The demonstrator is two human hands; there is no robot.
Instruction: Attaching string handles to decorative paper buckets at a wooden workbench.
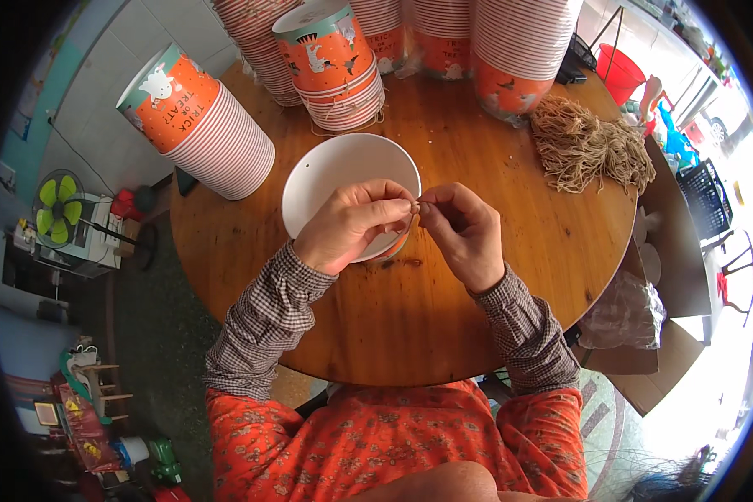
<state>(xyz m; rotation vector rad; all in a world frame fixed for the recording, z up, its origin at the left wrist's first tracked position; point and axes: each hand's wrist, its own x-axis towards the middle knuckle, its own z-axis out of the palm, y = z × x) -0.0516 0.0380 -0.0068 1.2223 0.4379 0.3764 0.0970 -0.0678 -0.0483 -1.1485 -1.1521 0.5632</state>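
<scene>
Where the hands meet: just above the right side of the bucket (322, 174), near the middle of the round bench (376, 343).
Left hand (353, 219): over the bucket's mouth; grip narrow, thumb and finger pinched on a bit of cord (416, 207).
Right hand (470, 238): just right of the bucket, fingertips close beside the left hand's; grip narrow, pinched on the same cord.
Cord: tan, between the two sets of fingertips; too small to tell its full course.
Bucket: white within, orange outside, mouth upward.
Cord bundle (590, 144): tan strands, heaped by the bench's far right edge.
Left stack (224, 142): nested orange and green buckets, at the bench's far left edge.
Middle stack (336, 71): same pattern, beyond the bucket toward the far edge, loose tan strands about its lower part.
Rear stacks (523, 50): nested buckets along the far edge.
Sleeves (259, 322): checked, red floral cloth above.
Fan (58, 207): green blades, beyond the bench's left edge.
</scene>
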